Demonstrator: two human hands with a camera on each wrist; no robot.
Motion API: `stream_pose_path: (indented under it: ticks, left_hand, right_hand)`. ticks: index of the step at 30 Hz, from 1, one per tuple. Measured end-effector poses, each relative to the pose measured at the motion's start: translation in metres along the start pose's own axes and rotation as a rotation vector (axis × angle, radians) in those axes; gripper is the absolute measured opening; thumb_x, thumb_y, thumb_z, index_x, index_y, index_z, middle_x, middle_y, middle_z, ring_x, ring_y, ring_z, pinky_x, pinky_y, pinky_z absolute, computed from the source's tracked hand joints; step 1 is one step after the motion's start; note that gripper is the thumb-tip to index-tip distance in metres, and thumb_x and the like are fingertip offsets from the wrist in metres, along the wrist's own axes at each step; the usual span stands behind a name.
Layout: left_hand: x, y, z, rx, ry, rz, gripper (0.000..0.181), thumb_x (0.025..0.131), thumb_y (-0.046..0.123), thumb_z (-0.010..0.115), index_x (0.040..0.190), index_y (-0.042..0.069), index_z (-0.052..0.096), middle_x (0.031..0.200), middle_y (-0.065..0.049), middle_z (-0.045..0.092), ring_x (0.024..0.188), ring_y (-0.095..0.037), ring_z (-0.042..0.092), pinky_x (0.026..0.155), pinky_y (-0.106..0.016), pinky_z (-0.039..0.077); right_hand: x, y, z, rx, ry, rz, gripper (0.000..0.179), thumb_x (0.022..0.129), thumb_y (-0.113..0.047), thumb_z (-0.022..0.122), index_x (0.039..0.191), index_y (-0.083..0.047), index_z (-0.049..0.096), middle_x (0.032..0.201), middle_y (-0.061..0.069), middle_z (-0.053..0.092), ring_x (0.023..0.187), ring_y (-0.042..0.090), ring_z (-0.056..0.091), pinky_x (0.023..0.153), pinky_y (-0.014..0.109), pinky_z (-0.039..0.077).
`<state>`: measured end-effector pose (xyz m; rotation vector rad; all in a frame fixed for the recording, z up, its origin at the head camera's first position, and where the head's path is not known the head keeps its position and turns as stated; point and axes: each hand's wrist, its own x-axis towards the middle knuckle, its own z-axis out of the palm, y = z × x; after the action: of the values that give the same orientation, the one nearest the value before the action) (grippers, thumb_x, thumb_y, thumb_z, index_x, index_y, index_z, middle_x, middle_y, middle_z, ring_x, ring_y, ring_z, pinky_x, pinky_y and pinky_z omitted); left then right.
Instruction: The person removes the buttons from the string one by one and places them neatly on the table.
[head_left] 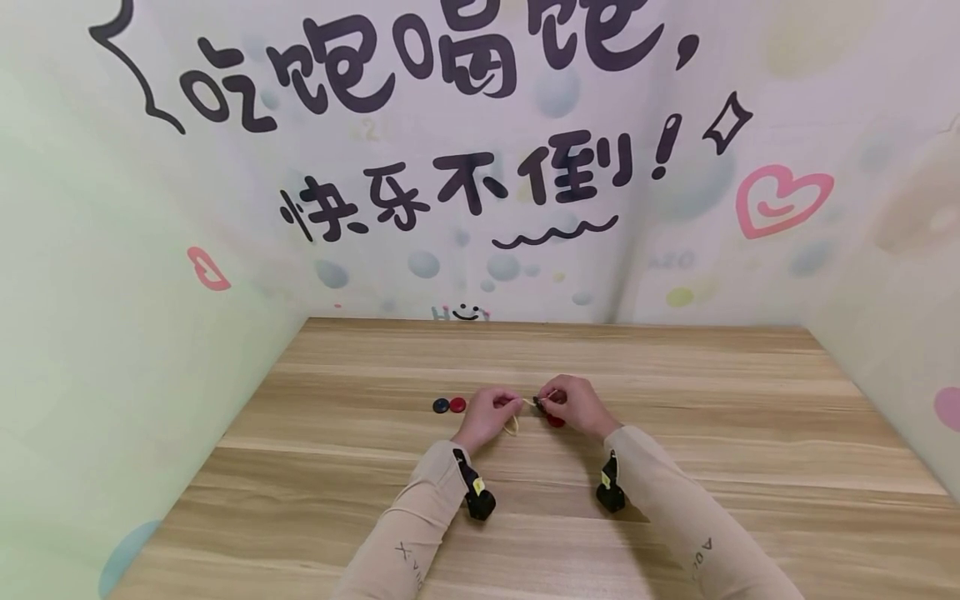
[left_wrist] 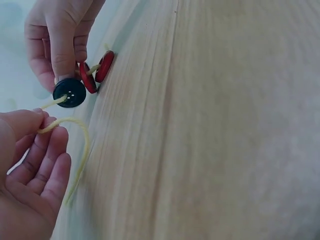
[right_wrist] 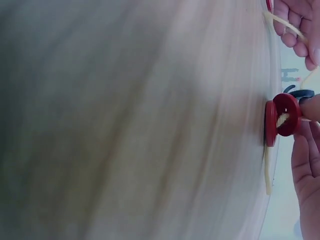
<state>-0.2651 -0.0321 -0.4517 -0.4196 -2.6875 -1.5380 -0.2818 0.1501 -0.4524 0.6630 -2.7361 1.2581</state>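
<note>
My left hand [head_left: 489,414] pinches a pale yellow cord [left_wrist: 85,145] between thumb and fingers. The cord's loose end hangs in a curve below that hand. Opposite it, my right hand [head_left: 577,405] pinches the rim of a dark button [left_wrist: 70,93]. The cord passes through this dark button. Behind it, two red buttons [right_wrist: 287,114] are strung on the same cord, one touching or very near the tabletop. A short cord tail [right_wrist: 267,170] sticks out past the red buttons. The right fingers partly hide the dark button in the right wrist view.
On the wooden table [head_left: 360,358], a dark blue button [head_left: 441,406] and a red button [head_left: 458,405] lie side by side, left of my left hand. A printed cloth wall [head_left: 375,275] rises behind the table's far edge, with more cloth at both sides.
</note>
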Motion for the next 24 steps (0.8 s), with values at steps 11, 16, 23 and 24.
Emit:
stream_pose_path:
  ticks: [11, 16, 23, 24]
  left_hand:
    - [0.0023, 0.0052, 0.0006, -0.056, 0.030, 0.005, 0.014, 0.086, 0.018, 0.058, 0.087, 0.005, 0.065, 0.078, -0.001, 0.061, 0.071, -0.008, 0.052, 0.065, -0.022, 0.044]
    - [0.0018, 0.0070, 0.0000, -0.073, 0.021, 0.023, 0.014, 0.086, 0.016, 0.059, 0.088, 0.004, 0.065, 0.079, -0.002, 0.062, 0.071, -0.009, 0.054, 0.065, -0.022, 0.045]
    - [0.0002, 0.0056, 0.0015, -0.108, 0.009, 0.039, 0.019, 0.084, 0.012, 0.060, 0.098, 0.000, 0.064, 0.087, -0.009, 0.064, 0.078, -0.017, 0.059, 0.069, -0.024, 0.047]
    - [0.0002, 0.0058, 0.0020, -0.125, 0.003, 0.036, 0.021, 0.084, 0.012, 0.060, 0.100, -0.001, 0.063, 0.090, -0.011, 0.064, 0.081, -0.019, 0.059, 0.072, -0.025, 0.047]
  right_hand:
    - [0.0007, 0.0024, 0.0016, -0.025, -0.063, -0.081, 0.004, 0.079, -0.002, 0.063, 0.083, 0.000, 0.063, 0.074, 0.002, 0.063, 0.066, 0.009, 0.055, 0.058, 0.020, 0.045]
    - [-0.0001, 0.0012, -0.0002, -0.034, -0.060, -0.058, 0.004, 0.080, -0.004, 0.063, 0.082, -0.001, 0.063, 0.074, 0.002, 0.063, 0.067, 0.009, 0.055, 0.059, 0.022, 0.045]
    - [-0.0013, -0.0043, -0.0028, 0.041, -0.043, 0.026, 0.006, 0.083, -0.007, 0.060, 0.086, -0.002, 0.061, 0.079, 0.003, 0.061, 0.072, 0.012, 0.055, 0.060, 0.024, 0.046]
    - [-0.0014, -0.0050, -0.0030, 0.056, -0.040, 0.028, 0.006, 0.084, -0.007, 0.060, 0.086, -0.002, 0.060, 0.079, 0.003, 0.061, 0.072, 0.013, 0.056, 0.060, 0.025, 0.046]
